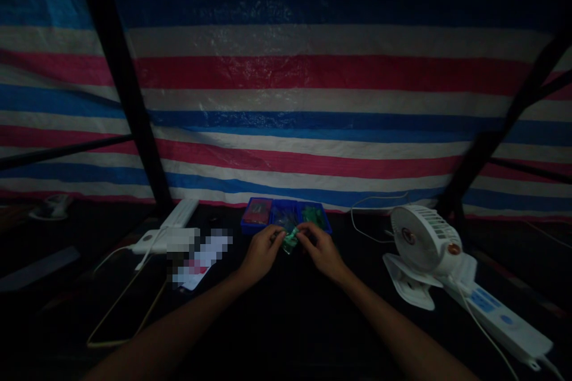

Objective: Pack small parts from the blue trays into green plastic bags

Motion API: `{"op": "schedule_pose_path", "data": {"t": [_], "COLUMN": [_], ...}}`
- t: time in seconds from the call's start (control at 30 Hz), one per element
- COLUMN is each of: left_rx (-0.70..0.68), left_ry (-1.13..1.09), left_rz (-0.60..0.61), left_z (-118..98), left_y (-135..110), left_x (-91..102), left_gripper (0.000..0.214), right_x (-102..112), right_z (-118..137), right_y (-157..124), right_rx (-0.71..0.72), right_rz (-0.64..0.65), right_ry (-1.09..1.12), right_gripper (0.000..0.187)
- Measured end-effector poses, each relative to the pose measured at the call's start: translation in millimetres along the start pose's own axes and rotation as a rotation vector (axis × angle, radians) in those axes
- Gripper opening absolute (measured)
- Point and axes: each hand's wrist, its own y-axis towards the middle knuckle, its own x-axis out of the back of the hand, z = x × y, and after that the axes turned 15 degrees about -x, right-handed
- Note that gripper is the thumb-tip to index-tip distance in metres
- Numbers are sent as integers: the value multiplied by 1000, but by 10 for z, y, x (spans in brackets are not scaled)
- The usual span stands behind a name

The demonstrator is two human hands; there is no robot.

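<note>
Between my two hands is a small, crinkled green piece (290, 240), light and shiny in places; its exact kind is too dark to make out. My left hand (263, 251) pinches its left side with thumb and fingertips. On the other side, the fingers of my right hand (319, 247) close on its upper right part. Just behind the hands stands a blue divided tray (255, 228). Its left compartment holds reddish flat pieces (258, 211), the middle one clear or bluish pieces (285, 215), and the right one green pieces (313, 214).
A white clip fan (417, 241) and a white power strip (509, 321) are on the right of the black table (286, 321). To the left lie a phone (127, 306), a partly blurred white item (201, 268) and a white plug block (149, 240). Behind hangs a striped sheet (290, 71).
</note>
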Motion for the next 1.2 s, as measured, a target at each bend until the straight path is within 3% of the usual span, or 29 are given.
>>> {"op": "schedule_pose_path", "data": {"t": [0.17,0.43,0.6,0.73,0.97,1.2], "left_rx": [77,148,135,184,158,102], "left_ry": [-80,-128,-185,-219,-188,-207], "left_rz": [-91,185,76,17,252,67], "left_z": [60,62,91,134,95,82], "left_y": [2,-30,-12,6,-36,11], "left_x": [-47,-74,-71,-75,-70,-35], "left_gripper": [31,32,38,38,39,39], "right_x": [-27,7,-10,-3,44,6], "right_z": [3,8,-41,-31,-22,-25], "right_y": [-3,4,11,15,19,-3], "right_rx": [-75,-22,-86,-37,-14,-17], "right_rz": [56,-55,29,15,-50,64], "right_ry": [46,16,59,-37,-33,-75], "right_gripper": [28,27,30,28,29,27]}}
